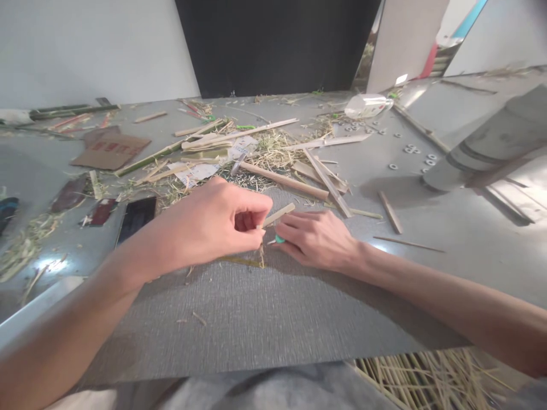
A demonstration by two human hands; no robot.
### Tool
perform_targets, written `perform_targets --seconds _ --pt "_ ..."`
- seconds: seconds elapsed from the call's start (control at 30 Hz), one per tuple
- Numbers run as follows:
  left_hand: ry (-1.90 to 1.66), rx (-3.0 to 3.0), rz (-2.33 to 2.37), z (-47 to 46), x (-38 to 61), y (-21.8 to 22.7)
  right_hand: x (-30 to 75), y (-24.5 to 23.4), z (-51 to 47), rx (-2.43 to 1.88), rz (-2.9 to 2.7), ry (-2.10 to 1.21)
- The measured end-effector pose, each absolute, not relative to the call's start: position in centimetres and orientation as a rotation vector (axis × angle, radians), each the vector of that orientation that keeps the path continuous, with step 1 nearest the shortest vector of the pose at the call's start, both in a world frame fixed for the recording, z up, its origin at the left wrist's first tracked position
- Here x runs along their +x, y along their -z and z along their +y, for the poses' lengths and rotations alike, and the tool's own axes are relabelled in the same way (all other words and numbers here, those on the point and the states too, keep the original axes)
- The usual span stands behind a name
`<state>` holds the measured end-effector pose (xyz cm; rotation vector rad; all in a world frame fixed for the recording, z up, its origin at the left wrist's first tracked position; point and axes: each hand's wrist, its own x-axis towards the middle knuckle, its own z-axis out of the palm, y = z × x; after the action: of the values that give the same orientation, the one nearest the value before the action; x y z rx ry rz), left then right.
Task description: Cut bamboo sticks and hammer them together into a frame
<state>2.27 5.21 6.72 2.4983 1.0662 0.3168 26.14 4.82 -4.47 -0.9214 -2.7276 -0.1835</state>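
Observation:
Over the middle of the grey mat (239, 319), my left hand (213, 222) is closed, thumb and fingertips pinched at the near end of a short pale bamboo strip (280, 214). A thin frayed shaving (262, 254) hangs below those fingertips. Just to the right, my right hand (314, 239) has its fingers wrapped round a small teal-handled tool (279, 239) with a narrow light tip pointing left. The tip is close to my left fingertips; whether it touches the strip I cannot tell. Most of the tool's handle is hidden in my right hand.
Beyond my hands lie a hammer (282, 179), a heap of shavings (277, 145) and several bamboo pieces (328, 182). A phone (135, 219) and a cardboard piece (111, 149) are at left. At right are a clear bottle (368, 106), small white rings (412, 149) and a grey cylinder (487, 139).

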Motion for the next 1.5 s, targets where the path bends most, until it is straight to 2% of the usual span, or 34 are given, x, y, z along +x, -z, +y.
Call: perform_targets --seconds 0.33,0.77,1.5 --pt "-0.365 2.469 1.053 5.5 2.5 -6.6 25.7 4.6 4.7 -0.865 -2.548 0.288" --pt "-0.35 2.478 1.126 5.2 2.5 -6.6 25.9 5.0 4.2 -0.967 -2.709 0.282" --pt "-0.412 2.463 1.25 6.1 2.2 -6.3 25.1 3.1 4.1 -1.098 -2.865 0.135"
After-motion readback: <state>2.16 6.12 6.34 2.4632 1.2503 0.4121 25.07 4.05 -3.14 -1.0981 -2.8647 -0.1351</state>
